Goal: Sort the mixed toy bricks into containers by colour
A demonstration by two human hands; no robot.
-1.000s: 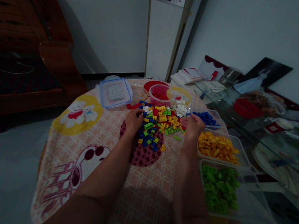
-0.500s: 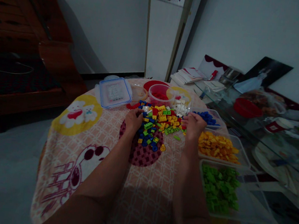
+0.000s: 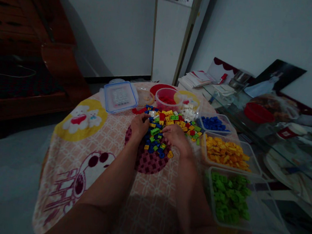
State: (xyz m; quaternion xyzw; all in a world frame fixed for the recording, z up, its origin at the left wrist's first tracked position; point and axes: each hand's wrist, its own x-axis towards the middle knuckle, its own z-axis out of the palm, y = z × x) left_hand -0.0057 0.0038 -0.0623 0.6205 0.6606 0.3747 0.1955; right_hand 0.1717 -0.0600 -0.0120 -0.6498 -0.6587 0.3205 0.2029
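A mixed pile of toy building bricks [image 3: 169,119] in yellow, blue, green and red lies on the patterned tablecloth [image 3: 148,201]. My left hand [image 3: 139,125] rests at the pile's left edge, fingertips curled together among the bricks; what they hold is hidden. At the pile's near right side is my right hand [image 3: 174,135], its fingers reaching left over the bricks, slightly bent and apart. Sorted bricks fill clear boxes to the right: blue bricks [image 3: 213,123], yellow-orange bricks [image 3: 225,153] and green bricks [image 3: 229,197].
Behind the pile stand a pink round tub [image 3: 168,99] with red bricks and a heap of white bricks [image 3: 188,112]. A blue-rimmed lid [image 3: 120,97] lies at the back left. A cluttered glass table [image 3: 259,130] adjoins on the right, a wooden bench [image 3: 56,63] on the left.
My right hand has moved left, from beside the blue bricks' box to the pile. My left hand has stayed at the pile's left edge.
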